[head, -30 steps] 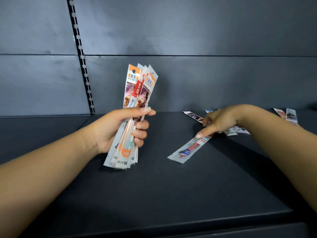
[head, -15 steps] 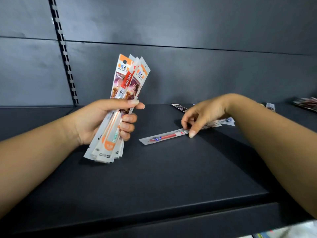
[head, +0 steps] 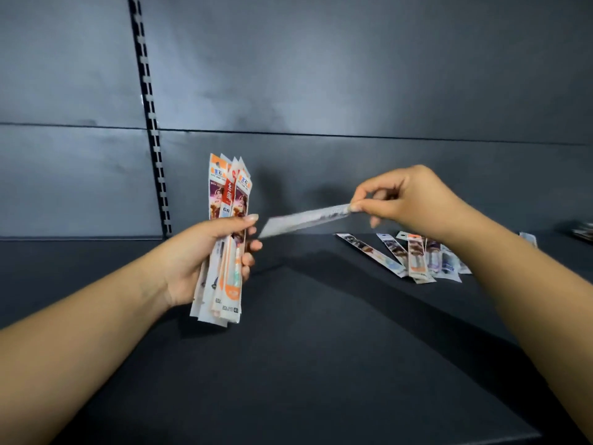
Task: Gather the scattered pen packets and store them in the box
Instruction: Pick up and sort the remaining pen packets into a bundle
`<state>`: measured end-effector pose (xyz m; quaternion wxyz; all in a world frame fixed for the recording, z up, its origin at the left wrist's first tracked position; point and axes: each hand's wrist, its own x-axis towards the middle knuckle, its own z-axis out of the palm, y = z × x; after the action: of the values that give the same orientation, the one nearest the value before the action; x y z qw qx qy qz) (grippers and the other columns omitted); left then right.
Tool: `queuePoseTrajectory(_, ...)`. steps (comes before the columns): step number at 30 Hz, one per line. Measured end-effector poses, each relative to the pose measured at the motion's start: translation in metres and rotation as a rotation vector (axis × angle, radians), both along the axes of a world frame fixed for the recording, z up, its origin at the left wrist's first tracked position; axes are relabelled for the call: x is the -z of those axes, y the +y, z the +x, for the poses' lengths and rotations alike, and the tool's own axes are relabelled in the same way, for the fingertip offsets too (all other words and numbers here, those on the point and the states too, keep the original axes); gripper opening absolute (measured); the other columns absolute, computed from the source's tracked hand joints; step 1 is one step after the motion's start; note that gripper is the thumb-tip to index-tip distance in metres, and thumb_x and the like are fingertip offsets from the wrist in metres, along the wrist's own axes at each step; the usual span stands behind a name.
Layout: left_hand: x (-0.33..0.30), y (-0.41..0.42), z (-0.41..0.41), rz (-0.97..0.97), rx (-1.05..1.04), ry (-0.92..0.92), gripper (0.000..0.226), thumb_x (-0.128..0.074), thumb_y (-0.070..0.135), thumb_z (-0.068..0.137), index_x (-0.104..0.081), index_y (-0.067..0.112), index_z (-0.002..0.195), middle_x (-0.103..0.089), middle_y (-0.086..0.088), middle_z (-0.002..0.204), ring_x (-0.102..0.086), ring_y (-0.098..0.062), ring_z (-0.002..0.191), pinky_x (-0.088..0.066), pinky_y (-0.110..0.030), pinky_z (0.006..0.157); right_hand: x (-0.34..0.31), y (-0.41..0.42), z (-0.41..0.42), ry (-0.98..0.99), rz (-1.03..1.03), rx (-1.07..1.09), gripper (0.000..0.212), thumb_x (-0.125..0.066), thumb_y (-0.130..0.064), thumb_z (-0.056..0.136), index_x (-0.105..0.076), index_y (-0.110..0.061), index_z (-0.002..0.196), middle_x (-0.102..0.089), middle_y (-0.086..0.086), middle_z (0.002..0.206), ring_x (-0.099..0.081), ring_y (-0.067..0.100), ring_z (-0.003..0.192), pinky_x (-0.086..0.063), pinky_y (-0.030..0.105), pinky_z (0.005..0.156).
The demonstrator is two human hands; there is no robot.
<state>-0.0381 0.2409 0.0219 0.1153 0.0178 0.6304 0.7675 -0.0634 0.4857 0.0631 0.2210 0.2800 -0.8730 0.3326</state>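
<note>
Your left hand [head: 205, 252] grips the upright bundle of packets [head: 229, 232]; your right hand [head: 407, 200] pinches one blurred packet [head: 305, 220] aloft. Loose packets [head: 414, 258] lie far right; the near shelf [head: 305, 364] is bare.

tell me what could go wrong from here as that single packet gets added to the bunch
1. The right hand pinches the single packet only at its far end, so the long free end could sag or miss the bunch.
2. The bunch of packets in the left hand is already fanned out; opening the grip to admit another may let some slip.
3. Several loose packets lie overlapped on the shelf, so one could be overlooked.
</note>
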Motion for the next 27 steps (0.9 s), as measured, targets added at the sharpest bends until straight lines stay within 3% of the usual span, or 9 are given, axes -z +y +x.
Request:
queuePoseTrajectory(3, -0.001, 0.003, 0.001, 0.038, -0.019, -0.010, 0.027, -0.065, 0.030, 0.060, -0.055, 0.012, 0.078, -0.072, -0.008, 0.068, -0.058, -0.012, 0.042, -0.049, -0.019, 0.043, 0.003, -0.008, 0.003, -0.076, -0.076, -0.077, 0.016, -0.070, -0.011, 0.076, -0.068, -0.025, 0.068, -0.064, -0.019, 0.054, -0.052, -0.005, 0.055, -0.039, 0.002, 0.058)
queuePoseTrajectory(6, 0.002, 0.007, 0.001, 0.045, -0.018, -0.012, 0.027, -0.065, 0.028, 0.061, -0.058, 0.012, 0.081, -0.075, -0.013, 0.087, -0.072, -0.020, 0.065, -0.056, -0.025, 0.052, 0.013, -0.018, 0.005, -0.208, -0.183, -0.168, 0.009, -0.065, -0.020, 0.080, -0.070, -0.027, 0.077, -0.071, -0.014, 0.075, -0.063, -0.006, 0.074, -0.044, 0.002, 0.075)
queuePoseTrajectory(12, 0.010, 0.011, -0.003, 0.023, -0.022, 0.045, 0.044, -0.068, 0.026, 0.062, -0.066, 0.009, 0.102, -0.073, -0.007, 0.103, -0.069, -0.018, 0.097, -0.054, -0.035, 0.077, 0.029, -0.036, 0.002, -0.057, -0.303, -0.059, 0.015, -0.073, -0.020, 0.072, -0.068, -0.033, 0.066, -0.071, -0.018, 0.067, -0.065, -0.003, 0.072, -0.050, 0.013, 0.078)
queuePoseTrajectory(14, 0.007, 0.011, 0.000, 0.018, 0.031, 0.068, 0.030, -0.067, 0.025, 0.062, -0.075, 0.010, 0.087, -0.074, -0.007, 0.100, -0.070, -0.018, 0.094, -0.054, -0.036, 0.080, 0.028, -0.040, 0.001, -0.046, -0.428, -0.040, 0.018, -0.074, -0.013, 0.072, -0.067, -0.027, 0.063, -0.068, -0.018, 0.057, -0.062, -0.005, 0.061, -0.049, 0.010, 0.069)
queuePoseTrajectory(16, 0.004, 0.012, 0.005, 0.026, 0.099, 0.091, 0.023, -0.065, 0.022, 0.061, -0.077, 0.008, 0.076, -0.075, -0.009, 0.093, -0.072, -0.019, 0.085, -0.058, -0.034, 0.072, 0.024, -0.043, 0.001, -0.144, -0.589, -0.094, 0.020, -0.070, -0.003, 0.074, -0.062, -0.019, 0.065, -0.065, -0.013, 0.050, -0.060, -0.003, 0.054, -0.049, 0.010, 0.062)
queuePoseTrajectory(20, 0.000, 0.012, 0.007, 0.096, 0.121, 0.141, 0.017, -0.064, 0.018, 0.062, -0.073, 0.010, 0.075, -0.076, -0.008, 0.086, -0.073, -0.021, 0.075, -0.059, -0.037, 0.065, 0.018, -0.044, 0.005, -0.448, -0.948, -0.311, 0.025, -0.065, 0.002, 0.073, -0.051, -0.018, 0.079, -0.069, -0.003, 0.055, -0.066, 0.005, 0.057, -0.054, 0.018, 0.066)
queuePoseTrajectory(22, -0.001, 0.008, 0.007, 0.128, 0.124, 0.162, 0.014, -0.075, 0.019, 0.063, -0.071, 0.012, 0.075, -0.076, -0.009, 0.084, -0.072, -0.022, 0.071, -0.059, -0.036, 0.059, 0.016, -0.045, 0.008, -0.484, -0.898, -0.368, 0.026, -0.068, -0.008, 0.062, -0.059, -0.018, 0.084, -0.071, -0.003, 0.060, -0.067, 0.006, 0.063, -0.053, 0.020, 0.073)
queuePoseTrajectory(24, 0.000, 0.005, 0.007, 0.132, 0.214, 0.193, 0.037, -0.088, 0.024, 0.047, -0.075, 0.016, 0.080, -0.075, -0.010, 0.086, -0.072, -0.023, 0.074, -0.057, -0.034, 0.060, 0.018, -0.051, 0.014, -0.507, -0.779, -0.393, 0.022, -0.069, -0.017, 0.053, -0.068, -0.015, 0.075, -0.073, -0.003, 0.067, -0.066, 0.009, 0.071, -0.051, 0.027, 0.083)
queuePoseTrajectory(27, 0.002, 0.006, 0.008, 0.119, 0.404, 0.253, 0.055, -0.089, 0.028, 0.042, -0.074, 0.017, 0.094, -0.075, -0.011, 0.094, -0.071, -0.027, 0.087, -0.057, -0.034, 0.069, 0.023, -0.060, 0.021, -0.551, -0.678, -0.401, 0.011, -0.069, -0.023, 0.049, -0.071, -0.017, 0.058, -0.071, -0.004, 0.065, -0.063, 0.006, 0.062, -0.049, 0.026, 0.074)
